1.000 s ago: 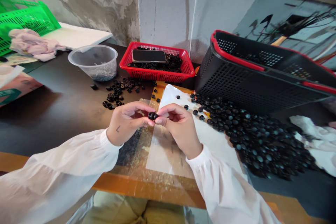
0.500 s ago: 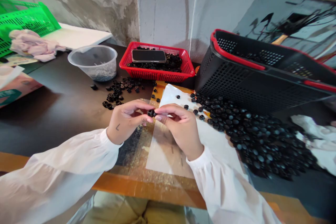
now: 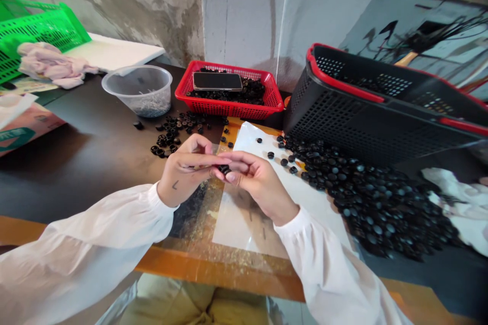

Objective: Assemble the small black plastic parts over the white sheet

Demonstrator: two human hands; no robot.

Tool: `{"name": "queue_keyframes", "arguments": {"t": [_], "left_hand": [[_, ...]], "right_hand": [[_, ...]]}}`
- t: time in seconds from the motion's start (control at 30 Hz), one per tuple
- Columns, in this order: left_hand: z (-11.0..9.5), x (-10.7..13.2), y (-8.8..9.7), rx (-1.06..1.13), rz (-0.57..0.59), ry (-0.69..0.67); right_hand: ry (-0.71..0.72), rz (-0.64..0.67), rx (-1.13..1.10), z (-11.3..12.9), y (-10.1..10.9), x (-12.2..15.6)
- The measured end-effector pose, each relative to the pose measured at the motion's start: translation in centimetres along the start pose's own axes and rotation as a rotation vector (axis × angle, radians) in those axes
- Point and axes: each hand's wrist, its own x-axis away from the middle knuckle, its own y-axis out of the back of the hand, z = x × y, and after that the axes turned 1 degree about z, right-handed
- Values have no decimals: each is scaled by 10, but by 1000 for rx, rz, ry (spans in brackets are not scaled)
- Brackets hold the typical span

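- Black ring-shaped fittings point(image 3: 224, 169) were held in a small clump above a sheet of clear plastic point(image 3: 244, 218), between the person's two hands, with more of them spread across the worktop point(image 3: 76, 172).
- The left hand point(image 3: 183, 166) and the right hand point(image 3: 255, 180) met at the clump. Both grips were closed in a fingertip pinch on it, and the fingers partly hid its shape.
- As far as the layout showed, much remained unhandled: the large loose heap point(image 3: 377, 208) on the right held the bulk of the fittings, and a few strays lay on a white sheet point(image 3: 259, 134) beside it.
- A smaller loose group point(image 3: 179, 129) lay apart on the worktop, left of the hands, and looked like the lesser share.
- A red plastic basket point(image 3: 229, 109) near the wall held a shallow layer of black fittings, with a smartphone point(image 3: 217, 81) lying face up on top.
- A black perforated basket with a red rim point(image 3: 362, 122) lay tilted beside the heap, a few dark pieces visible inside it.
- A clear plastic tub point(image 3: 137, 81) held a mass of thin grey pieces, too small to identify.
- A green plastic crate point(image 3: 38, 30) stood at the far left, with a crumpled pink cloth point(image 3: 53, 63) against it.
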Motion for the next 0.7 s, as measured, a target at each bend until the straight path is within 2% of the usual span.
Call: {"name": "queue_keyframes", "arguments": {"t": [0.13, 0.2, 0.3, 0.37, 0.43, 0.5, 0.7], "left_hand": [[-2, 1, 1, -80, 42, -94], [-2, 2, 0, -75, 18, -123], [0, 4, -1, 52, -12, -45], [2, 6, -2, 64, 74, 14], [2, 8, -2, -25, 195, 23], [-1, 10, -4, -134, 251, 11], [-17, 17, -15, -352, 189, 42]], "right_hand": [[48, -40, 40, 1, -2, 1], [100, -85, 86, 3, -4, 2], [178, -158, 226, 4, -7, 6], [207, -189, 302, 4, -8, 8], [233, -213, 349, 3, -9, 10], [261, -228, 371, 1, -8, 9], [333, -266, 471, -6, -5, 7]]}}
